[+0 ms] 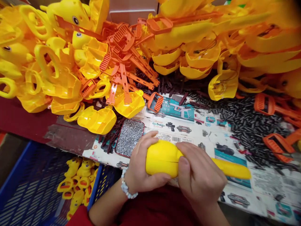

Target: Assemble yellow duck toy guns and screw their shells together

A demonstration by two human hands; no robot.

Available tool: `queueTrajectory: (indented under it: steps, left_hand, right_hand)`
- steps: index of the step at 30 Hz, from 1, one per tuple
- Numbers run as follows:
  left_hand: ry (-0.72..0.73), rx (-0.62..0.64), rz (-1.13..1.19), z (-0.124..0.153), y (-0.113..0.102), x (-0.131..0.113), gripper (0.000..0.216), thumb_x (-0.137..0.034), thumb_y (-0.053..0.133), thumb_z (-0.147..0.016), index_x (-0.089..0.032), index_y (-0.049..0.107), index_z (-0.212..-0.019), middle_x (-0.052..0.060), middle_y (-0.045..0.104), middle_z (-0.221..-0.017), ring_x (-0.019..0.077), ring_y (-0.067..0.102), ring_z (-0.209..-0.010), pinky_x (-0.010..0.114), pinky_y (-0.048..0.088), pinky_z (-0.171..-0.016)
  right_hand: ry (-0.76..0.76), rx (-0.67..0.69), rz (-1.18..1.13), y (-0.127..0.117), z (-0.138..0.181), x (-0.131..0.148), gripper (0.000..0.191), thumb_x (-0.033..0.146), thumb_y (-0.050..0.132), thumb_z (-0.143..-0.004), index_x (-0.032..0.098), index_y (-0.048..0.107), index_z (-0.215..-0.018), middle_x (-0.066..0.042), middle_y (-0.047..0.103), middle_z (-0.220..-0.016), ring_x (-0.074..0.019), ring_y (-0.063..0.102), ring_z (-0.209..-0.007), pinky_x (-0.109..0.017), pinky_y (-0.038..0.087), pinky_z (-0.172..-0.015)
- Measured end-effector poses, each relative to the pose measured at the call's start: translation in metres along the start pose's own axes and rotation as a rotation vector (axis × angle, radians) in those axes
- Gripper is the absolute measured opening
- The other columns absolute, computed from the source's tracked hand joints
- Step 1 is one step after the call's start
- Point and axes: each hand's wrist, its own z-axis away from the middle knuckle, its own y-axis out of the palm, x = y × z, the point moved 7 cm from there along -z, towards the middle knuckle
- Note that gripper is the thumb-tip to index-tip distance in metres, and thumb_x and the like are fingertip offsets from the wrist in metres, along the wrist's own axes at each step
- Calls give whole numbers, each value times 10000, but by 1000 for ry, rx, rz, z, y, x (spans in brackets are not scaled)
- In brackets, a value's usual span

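A yellow plastic toy duck body (162,158) is held between my two hands above the front of the table. My left hand (138,166), with a beaded bracelet at the wrist, wraps round its rounded left end. The fingers and thumb of my right hand (202,172) pinch its middle, where a dark seam line shows between the two shell halves. A long yellow part (232,168) sticks out to the right past my right hand. Just beyond my left hand lies a red-rimmed tray (130,137) of small silver screws.
Yellow duck shell halves (96,119) are heaped at the left, more shells (199,56) at the right. Orange slotted parts (127,75) pile between them. Small black pieces (256,125) cover the right side. A blue crate (25,175) at lower left holds yellow ducks (77,201).
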Motion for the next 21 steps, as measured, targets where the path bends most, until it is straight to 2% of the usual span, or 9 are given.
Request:
queueTrajectory:
  steps: [2,6,11,14,15,19,21]
  left_hand:
    - [19,-17,5,1,-1,0,613,-569,546,-806,-166,428,-1251,180,494,-1273,305,490,-1178,482,400,-980]
    - [83,-120,6,3,-2,-5,475,-489,517,-826,-167,488,-1173,138,574,-1102,268,566,-1007,445,458,-874]
    - [44,-121,-38,7,2,-9,504,-479,529,-811,-169,445,-1199,143,531,-1126,281,536,-1047,475,445,-898]
    - [38,-60,-55,7,3,-9,569,-549,517,-813,-182,412,-1235,165,483,-1228,312,494,-1151,510,418,-946]
    - [29,-43,-68,7,3,-8,584,-563,510,-818,-185,402,-1251,172,471,-1257,320,478,-1184,518,408,-962]
    - [18,-10,-127,7,3,-6,606,-573,482,-842,-179,380,-1292,183,473,-1287,319,460,-1230,508,399,-990]
    - [47,-16,-145,8,4,-9,608,-570,482,-843,-171,383,-1291,184,473,-1291,317,465,-1225,497,412,-981]
  right_hand:
    - [0,-12,-42,0,1,0,229,142,372,-952,83,574,-1042,-87,589,-1017,-238,572,-965,-344,444,-890]
    - [62,-24,-78,-3,0,-5,187,140,394,-941,102,574,-972,-77,585,-975,-205,575,-906,-305,448,-821]
    - [91,-6,-178,-3,-8,-13,185,126,404,-940,116,564,-848,-32,570,-849,-143,559,-777,-256,416,-695]
    - [86,-5,-265,-3,-8,-15,192,155,398,-943,117,579,-891,-47,575,-883,-167,567,-817,-277,432,-716]
    - [86,-43,-311,-4,-7,-16,227,173,355,-955,121,571,-907,-58,571,-896,-181,567,-842,-293,445,-731]
    - [160,-339,-459,-17,1,-27,452,154,3,-954,147,455,-940,-84,492,-892,-198,534,-860,-348,462,-731]
    - [191,-332,-449,-14,1,-28,443,208,20,-979,140,458,-989,-95,496,-928,-210,524,-878,-359,448,-741]
